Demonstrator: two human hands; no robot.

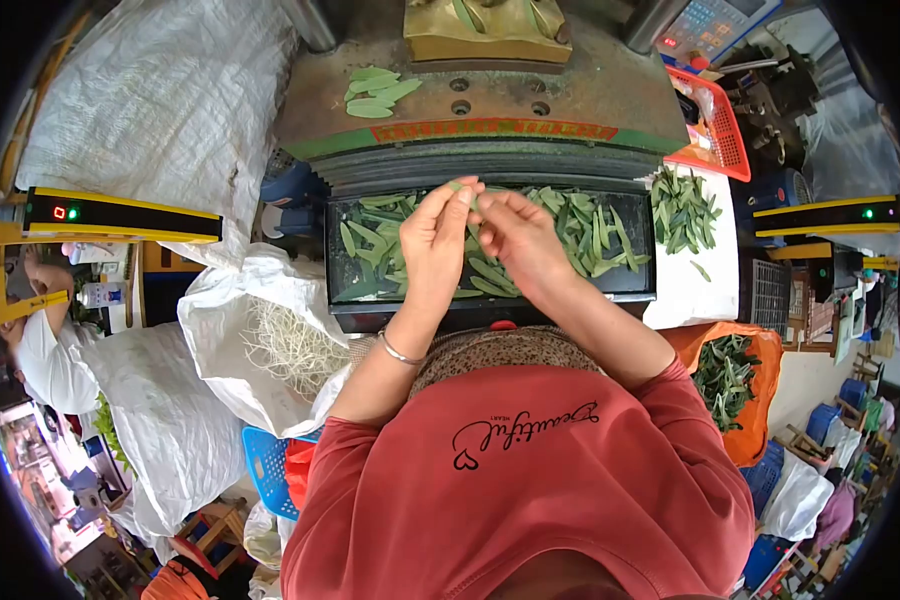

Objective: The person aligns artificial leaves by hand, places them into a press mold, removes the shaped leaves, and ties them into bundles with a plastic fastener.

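Observation:
My left hand point(435, 235) is raised over a black tray point(342, 285), thumb and fingers pinched on a green leaf point(457, 186), of which only a small part shows. Close beside it, my right hand point(522, 240) has its fingertips curled together near the same leaf. Whatever lies between those right fingers is too small to make out. Under both hands, the tray holds many loose green leaves point(598, 232), scattered to the left and right. A few flat leaves point(375, 92) lie grouped on the metal press bed point(510, 85) beyond the tray.
A brass mould block point(485, 30) sits on the press between metal posts. Yellow-black sensor bars point(120, 215) flank both sides. At right are a leaf pile point(684, 210), a red basket point(732, 130) and an orange bag point(760, 390). A white sack point(220, 330) with pale strands stands left.

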